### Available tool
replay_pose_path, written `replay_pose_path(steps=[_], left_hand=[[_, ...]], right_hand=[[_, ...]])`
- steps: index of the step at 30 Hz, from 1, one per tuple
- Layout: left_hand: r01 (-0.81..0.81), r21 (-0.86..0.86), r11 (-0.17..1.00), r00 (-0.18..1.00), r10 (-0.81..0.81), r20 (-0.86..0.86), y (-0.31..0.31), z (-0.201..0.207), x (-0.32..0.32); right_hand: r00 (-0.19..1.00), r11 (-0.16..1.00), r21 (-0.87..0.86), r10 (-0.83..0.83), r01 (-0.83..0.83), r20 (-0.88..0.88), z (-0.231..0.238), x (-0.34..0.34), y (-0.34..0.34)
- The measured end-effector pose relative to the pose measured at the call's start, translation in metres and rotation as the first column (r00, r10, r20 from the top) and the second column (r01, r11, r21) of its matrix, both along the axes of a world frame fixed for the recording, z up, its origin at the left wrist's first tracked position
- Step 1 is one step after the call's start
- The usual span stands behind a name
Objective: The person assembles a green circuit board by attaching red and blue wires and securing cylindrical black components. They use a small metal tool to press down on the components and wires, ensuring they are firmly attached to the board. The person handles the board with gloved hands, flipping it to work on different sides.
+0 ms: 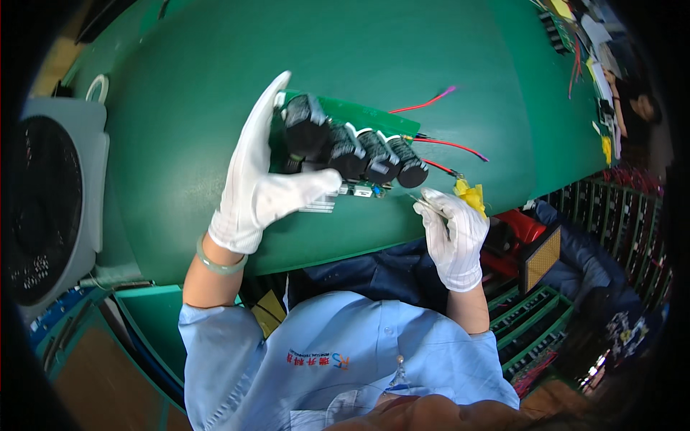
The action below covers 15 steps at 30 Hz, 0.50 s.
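Note:
In my gloved left hand [253, 183] is a green circuit board [359, 115], tilted above the mat. The fingers run up its left end and the thumb lies along its near edge. Several large black capacitors [348, 154] stick out from the board toward me. Red wires [456, 146] trail from its right side. My right hand [458, 237], also in a white glove, is closed in a pinch close to the board's near right corner. From its fingertips a thin metal tool [417, 199], likely tweezers, points toward the last capacitor.
Green matting [180, 122] covers the bench. A grey fan-like unit [54, 194] stands at the left. Yellow tape [471, 195] lies beside my right hand, near a red tool [521, 228]. Racks of boards [611, 223] fill the right side. Another person [636, 108] is at the far right.

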State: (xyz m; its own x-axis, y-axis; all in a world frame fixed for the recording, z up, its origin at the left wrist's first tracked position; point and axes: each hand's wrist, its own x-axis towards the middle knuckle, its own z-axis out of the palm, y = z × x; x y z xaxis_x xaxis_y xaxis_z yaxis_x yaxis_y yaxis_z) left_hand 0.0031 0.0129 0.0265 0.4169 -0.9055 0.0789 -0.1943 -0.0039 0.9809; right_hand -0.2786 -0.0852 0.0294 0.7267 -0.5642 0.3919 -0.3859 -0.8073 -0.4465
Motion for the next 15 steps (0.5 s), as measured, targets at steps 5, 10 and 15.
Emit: replay_pose_path(steps=[5, 10, 15], left_hand=[[0.209, -0.197, 0.958, 0.693, -0.003, 0.721, 0.014, 0.027, -0.021], [0.525, -0.014, 0.851, 0.325, -0.185, 0.927, -0.007, 0.063, -0.051], [0.535, 0.051, 0.843, 0.308, -0.251, 0.918, 0.001, 0.07, -0.043]], right_hand=[[0.962, 0.975, 0.05, -0.221, 0.216, 0.158, -0.008, -0.03, 0.007], [0.924, 0.951, 0.071, -0.31, 0.302, 0.222, -0.02, -0.06, 0.016], [0.853, 0.915, 0.155, -0.403, 0.372, 0.332, -0.027, -0.073, 0.022]])
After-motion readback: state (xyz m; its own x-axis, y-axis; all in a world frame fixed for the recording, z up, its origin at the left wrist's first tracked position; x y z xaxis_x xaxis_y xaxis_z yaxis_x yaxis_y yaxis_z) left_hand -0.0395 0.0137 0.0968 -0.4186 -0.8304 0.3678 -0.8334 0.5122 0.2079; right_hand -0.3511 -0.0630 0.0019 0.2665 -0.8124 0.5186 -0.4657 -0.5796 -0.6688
